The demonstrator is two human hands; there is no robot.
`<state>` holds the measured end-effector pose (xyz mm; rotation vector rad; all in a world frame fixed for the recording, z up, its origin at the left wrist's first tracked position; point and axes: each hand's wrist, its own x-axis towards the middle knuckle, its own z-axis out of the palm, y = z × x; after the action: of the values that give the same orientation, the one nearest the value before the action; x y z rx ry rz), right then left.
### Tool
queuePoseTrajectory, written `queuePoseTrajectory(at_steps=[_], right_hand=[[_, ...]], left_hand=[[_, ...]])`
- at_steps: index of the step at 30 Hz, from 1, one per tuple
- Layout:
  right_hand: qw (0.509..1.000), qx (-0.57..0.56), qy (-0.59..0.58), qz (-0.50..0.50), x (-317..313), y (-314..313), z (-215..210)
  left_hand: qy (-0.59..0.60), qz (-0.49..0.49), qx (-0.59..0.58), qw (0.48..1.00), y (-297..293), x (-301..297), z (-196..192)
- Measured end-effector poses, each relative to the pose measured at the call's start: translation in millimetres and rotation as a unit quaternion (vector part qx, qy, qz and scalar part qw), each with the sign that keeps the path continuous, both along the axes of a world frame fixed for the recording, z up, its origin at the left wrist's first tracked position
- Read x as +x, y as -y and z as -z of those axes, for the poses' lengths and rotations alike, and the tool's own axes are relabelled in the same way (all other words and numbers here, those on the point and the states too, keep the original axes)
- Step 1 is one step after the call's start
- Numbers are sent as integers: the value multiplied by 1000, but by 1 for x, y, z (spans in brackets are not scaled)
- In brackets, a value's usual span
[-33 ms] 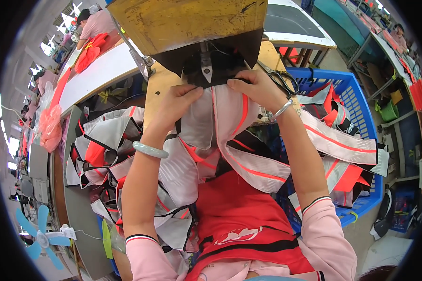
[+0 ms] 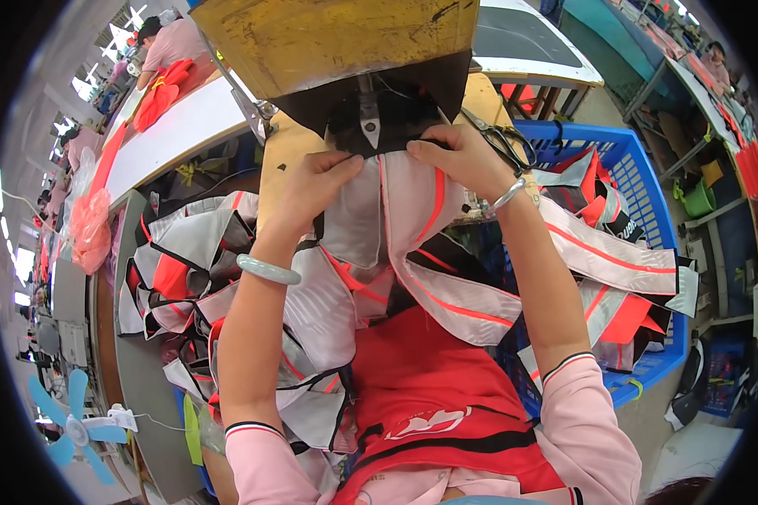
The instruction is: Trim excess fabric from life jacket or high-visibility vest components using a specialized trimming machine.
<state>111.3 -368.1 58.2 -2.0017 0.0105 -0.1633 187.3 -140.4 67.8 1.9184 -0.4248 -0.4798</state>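
Note:
My left hand and my right hand pinch the black-bound edge of a pale grey fabric piece with orange-red piping. Between thumb and fingers, each holds one side of the edge, stretched flat just below the pointed metal part of a machine. A worn yellow panel covers the machine's top and hides much of it. The fabric's striped strips hang toward my lap, over a red apron. Both thumbs lie on top of the edge; most of the other fingers are hidden.
Heaped pale fabric pieces lie at left. A blue plastic basket at right holds more. Black-handled scissors rest on the wooden tabletop near my right hand. A blue-bladed fan stands lower left; people work farther off.

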Motion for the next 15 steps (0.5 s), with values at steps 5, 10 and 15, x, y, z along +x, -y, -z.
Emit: queuePoseTrajectory(at_steps=[5, 10, 15], right_hand=[[999, 41, 21, 9, 2, 1, 1], [998, 40, 15, 47, -10, 6, -11], [984, 5, -100, -144, -80, 8, -30]], left_hand=[[-8, 4, -19, 1000, 4, 4, -4], [40, -7, -31, 999, -9, 12, 5], [-3, 53, -39, 998, -27, -31, 4]])
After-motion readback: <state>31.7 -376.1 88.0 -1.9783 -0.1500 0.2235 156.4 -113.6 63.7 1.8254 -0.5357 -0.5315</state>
